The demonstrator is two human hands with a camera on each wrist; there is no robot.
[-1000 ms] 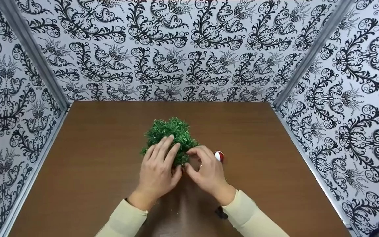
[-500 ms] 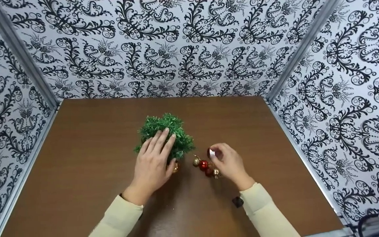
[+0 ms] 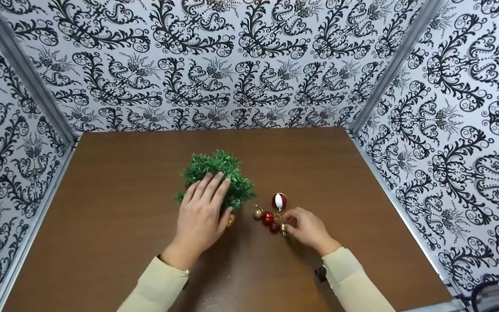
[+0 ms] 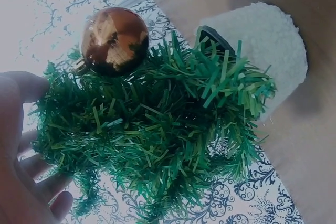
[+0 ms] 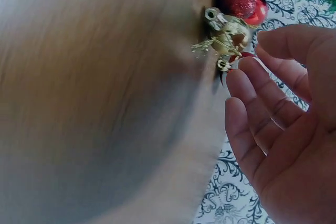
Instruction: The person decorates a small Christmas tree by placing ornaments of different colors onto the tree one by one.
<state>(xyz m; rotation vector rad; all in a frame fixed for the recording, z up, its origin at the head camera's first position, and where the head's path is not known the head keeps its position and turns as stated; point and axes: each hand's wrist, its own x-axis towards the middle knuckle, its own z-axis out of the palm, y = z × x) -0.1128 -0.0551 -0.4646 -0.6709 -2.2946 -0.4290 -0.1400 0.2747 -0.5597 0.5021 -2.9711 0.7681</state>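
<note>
My left hand (image 3: 202, 214) lies over a small artificial Christmas tree (image 3: 215, 164), fingers extended across its green branches. The left wrist view shows thumb and fingers on either side of the foliage, plus a shiny copper bauble (image 4: 115, 40) on the branches and a white textured base (image 4: 273, 45). To the right, my right hand (image 3: 308, 227) has thumb and fingertips close beside a gold bauble (image 3: 283, 229); a gap shows between them in the right wrist view. A red bauble (image 3: 267, 218), a dark red one (image 3: 274, 227) and a glittery gold one (image 3: 257, 214) cluster there.
Just beyond the cluster sits a red-and-white striped bauble (image 3: 279, 201). Patterned panels (image 3: 215, 78) with metal corner posts enclose the back and sides of the brown table (image 3: 137, 156). A dark object (image 3: 498, 294) stands outside the table's right front corner.
My right hand has left the tree, gone to the striped bauble, and then moved back toward the gold one, leaving the striped bauble on the table. My left hand stays on the tree.
</note>
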